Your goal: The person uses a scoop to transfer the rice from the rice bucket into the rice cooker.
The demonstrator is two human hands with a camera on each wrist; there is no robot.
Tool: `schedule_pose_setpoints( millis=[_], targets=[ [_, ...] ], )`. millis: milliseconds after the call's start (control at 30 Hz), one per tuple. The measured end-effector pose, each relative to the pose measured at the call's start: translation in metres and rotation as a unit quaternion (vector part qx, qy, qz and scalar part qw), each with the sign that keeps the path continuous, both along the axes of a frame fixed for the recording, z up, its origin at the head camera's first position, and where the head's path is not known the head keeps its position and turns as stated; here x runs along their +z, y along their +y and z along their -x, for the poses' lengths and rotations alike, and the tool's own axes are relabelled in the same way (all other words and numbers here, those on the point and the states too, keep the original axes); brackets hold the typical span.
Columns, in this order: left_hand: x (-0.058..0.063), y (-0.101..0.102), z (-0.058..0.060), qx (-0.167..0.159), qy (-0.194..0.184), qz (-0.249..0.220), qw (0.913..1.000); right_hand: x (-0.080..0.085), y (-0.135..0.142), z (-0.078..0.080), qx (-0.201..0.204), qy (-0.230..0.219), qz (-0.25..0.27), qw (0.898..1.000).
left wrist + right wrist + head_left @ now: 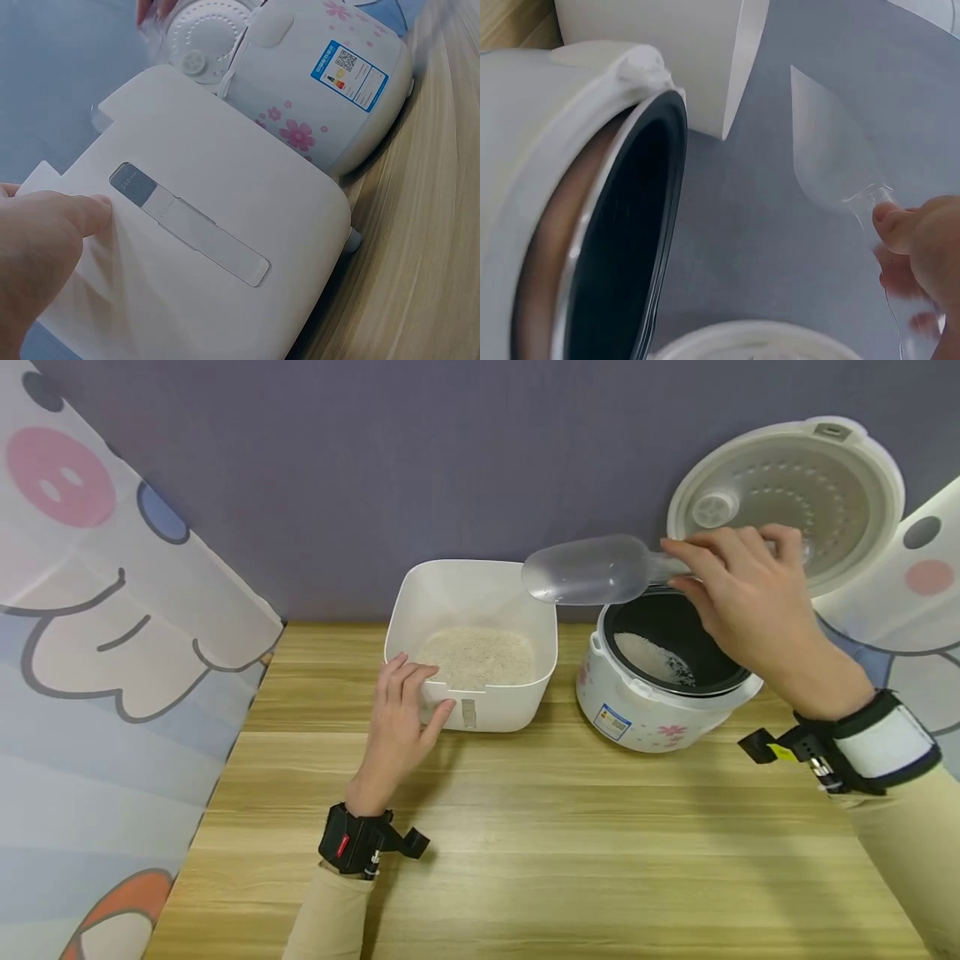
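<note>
Right hand [750,589], upper right, grips the scoop [588,572] by its handle [664,567]; left hand [397,718], centre-left, pinches the bin [502,712]. Bin and cooker [637,722] hold rice [480,658].

- Head: from above the table [495,860], looking forward and down, the farthest off of the 3.
- Left wrist: close before the bin [502,714], rolled sideways, looking across its front to the cooker [645,718].
- Right wrist: close by the cooker, rolled sideways, facing the scoop [585,575] and wall [375,485].
- All 3 share bin and cooker; head and right wrist share the whole scoop blade.
</note>
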State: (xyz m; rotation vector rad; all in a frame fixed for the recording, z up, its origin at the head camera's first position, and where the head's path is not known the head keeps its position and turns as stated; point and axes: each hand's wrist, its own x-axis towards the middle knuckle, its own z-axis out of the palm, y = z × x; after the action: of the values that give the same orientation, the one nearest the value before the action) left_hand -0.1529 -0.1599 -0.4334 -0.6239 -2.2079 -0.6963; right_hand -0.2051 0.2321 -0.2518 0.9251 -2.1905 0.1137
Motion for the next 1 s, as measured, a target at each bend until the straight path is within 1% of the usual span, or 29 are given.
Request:
schedule_pose_setpoints(
  millis=[200,300,433,567,733,1000],
  targets=[
    [0.000,0.000,0.000,0.000,-0.005,0.007,1.0000,-0.005,-0.026,0.015,0.030,-0.001,-0.023,0.999],
    [0.000,0.000,-0.001,0.000,-0.008,0.009,0.9999,-0.008,-0.042,0.022,0.045,-0.005,-0.040,0.998],
    [0.001,0.001,-0.001,-0.007,0.000,0.007,1.0000,-0.010,-0.062,0.030,0.054,-0.009,-0.075,0.996],
    [0.001,0.002,0.000,-0.010,0.010,-0.001,0.9999,-0.013,-0.079,0.038,0.060,-0.011,-0.116,0.991],
    [-0.001,0.003,0.001,-0.007,0.015,-0.002,0.9999,-0.021,-0.095,0.050,0.067,-0.011,-0.161,0.985],
    [-0.001,0.000,-0.004,-0.002,0.000,0.000,1.0000,-0.036,-0.120,0.061,0.074,-0.007,-0.205,0.976]
  ],
)
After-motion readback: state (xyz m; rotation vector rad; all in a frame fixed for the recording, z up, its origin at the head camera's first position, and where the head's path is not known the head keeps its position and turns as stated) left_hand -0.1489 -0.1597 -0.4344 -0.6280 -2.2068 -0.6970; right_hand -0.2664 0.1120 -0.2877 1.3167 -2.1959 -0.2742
